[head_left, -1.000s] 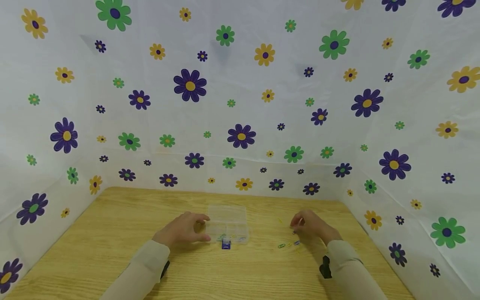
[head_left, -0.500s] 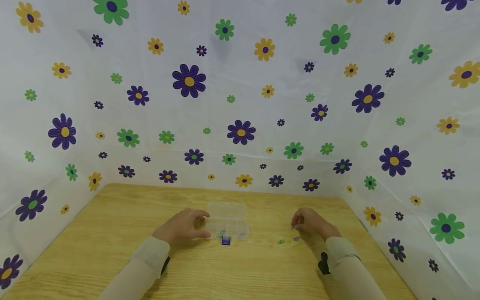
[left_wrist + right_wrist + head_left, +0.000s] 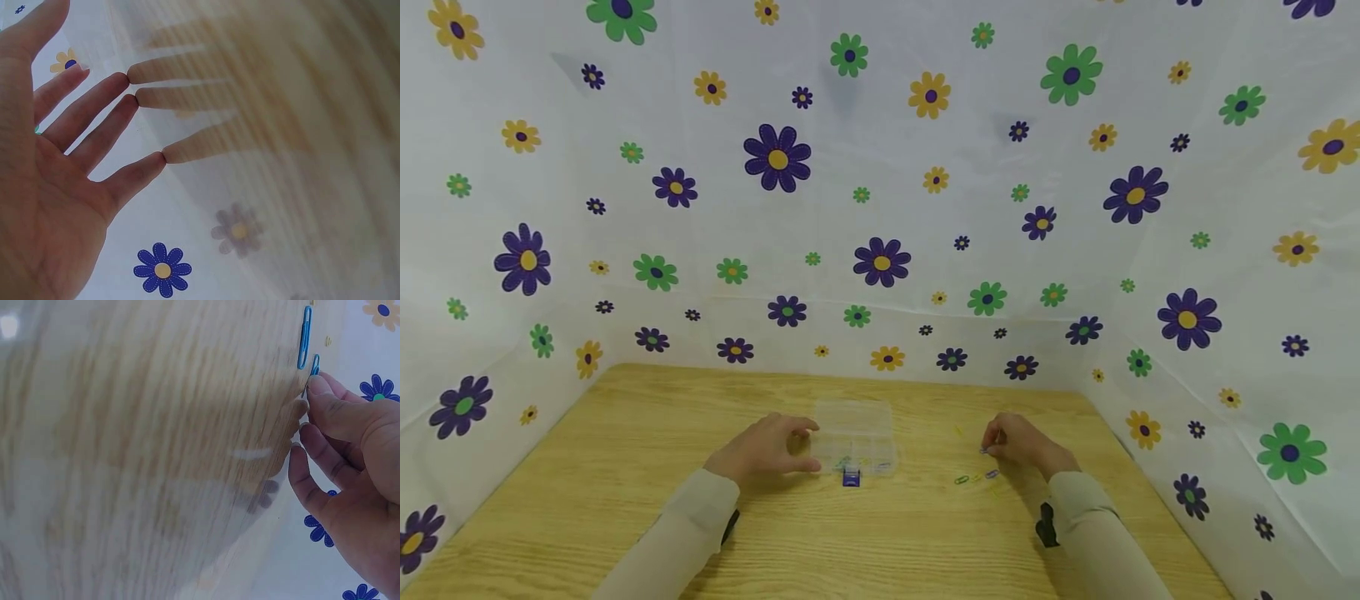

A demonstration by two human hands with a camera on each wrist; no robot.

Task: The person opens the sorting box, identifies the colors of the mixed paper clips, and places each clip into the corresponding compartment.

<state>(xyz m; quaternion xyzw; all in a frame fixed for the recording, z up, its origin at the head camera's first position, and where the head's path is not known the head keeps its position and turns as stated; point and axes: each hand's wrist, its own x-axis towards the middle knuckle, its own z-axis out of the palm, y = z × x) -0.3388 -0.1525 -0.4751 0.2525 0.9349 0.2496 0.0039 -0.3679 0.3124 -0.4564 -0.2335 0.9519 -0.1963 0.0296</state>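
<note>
Box [image 3: 853,417] sits mid-table in the head view, clear plastic with dividers, and the lid looks laid back toward 12 o'clock. There's a blue latch [image 3: 851,478] at its 6 o'clock, plus some coloured clips in the front row. Left hand [image 3: 766,450] is at the box's 9 o'clock, fingers and thumb spread at that edge, gripping nothing as far as I can see. Right hand [image 3: 1021,444] is off at 3 o'clock, pinching a small blue paper clip [image 3: 984,451]. Loose ones around 8 o'clock of that hand: a green clip [image 3: 962,480], a yellow bit or two, another blue clip [image 3: 992,474].

Left wrist view: fingers pretty straight, pointing to about 2 o'clock. Can't make out the box there.

Right wrist view: thumb and fingertip have the small clip, up at the hand's 11 o'clock, with what's probably that loose blue one just past it.

My read: this is the picking-up step, one clip at a time. Next move calls for keeping that pinch, lifting clear and heading toward 9 o'clock, over the front compartments, probably the blue one.
</note>
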